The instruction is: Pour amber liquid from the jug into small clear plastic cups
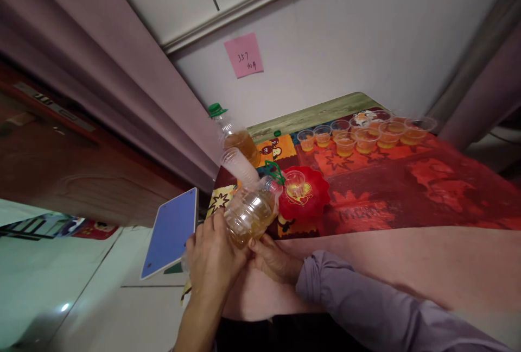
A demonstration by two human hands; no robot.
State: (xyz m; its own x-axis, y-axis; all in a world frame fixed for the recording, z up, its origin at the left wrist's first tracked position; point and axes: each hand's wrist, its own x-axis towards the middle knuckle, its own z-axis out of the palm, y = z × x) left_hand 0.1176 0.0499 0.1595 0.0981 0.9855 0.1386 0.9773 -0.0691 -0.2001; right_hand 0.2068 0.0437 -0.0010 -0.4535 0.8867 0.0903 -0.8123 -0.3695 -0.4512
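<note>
A clear plastic bottle [252, 212] of pale yellow liquid is tilted over the table, its neck pointing away from me. My left hand [215, 251] is wrapped round its left side. At the base end, my right hand [274, 258] holds it from below, with the thumb against the plastic. A green handle [275, 171] shows by the bottle's neck. Just beyond the mouth, a small clear plastic cup [295, 182] stands on a red scalloped plate [315, 208]. I cannot tell whether liquid is flowing.
Behind the held bottle are a stack of clear cups [239, 166] and a larger green-capped bottle [240, 143]. Several cups of yellow liquid [366, 140] stand at the table's far right. A small green cap [277, 133] lies near the back edge. A blue panel [171, 232] borders the left.
</note>
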